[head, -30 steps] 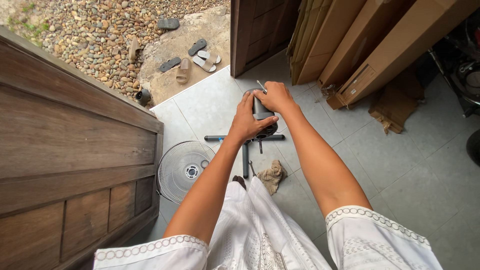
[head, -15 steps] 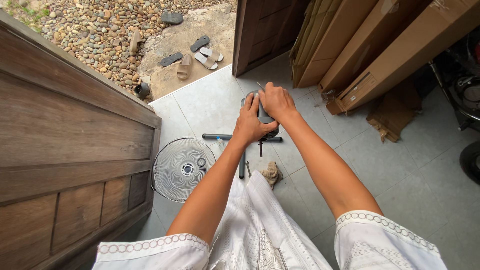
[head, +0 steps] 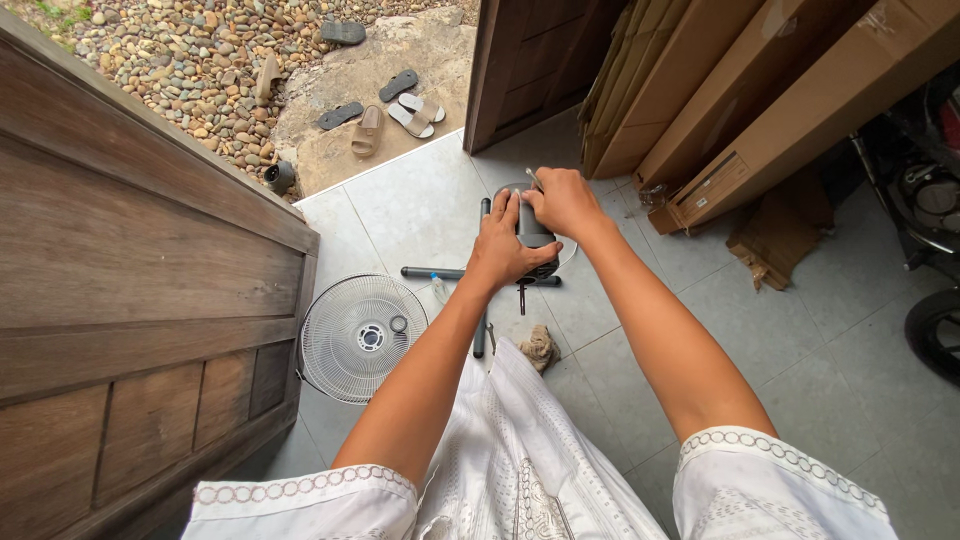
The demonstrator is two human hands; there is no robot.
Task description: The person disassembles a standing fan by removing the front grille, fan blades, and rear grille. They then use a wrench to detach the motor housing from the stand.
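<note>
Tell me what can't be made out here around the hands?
- Head view: the dark fan motor housing is mostly covered by the left hand and right hand.
- The thin tool at the right hand is too small to identify.
- The cross-shaped base is partly hidden by the left forearm.
- The motorbike is cut off by the right edge.

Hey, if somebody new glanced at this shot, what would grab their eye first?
Probably the two bare arms reaching to the middle, the left hand and right hand wrapped around a dark fan motor above a cross-shaped stand base on the tile floor. Next, the round wire fan guard lying flat at left beside the wooden door, and the long cardboard boxes leaning at upper right.
</note>
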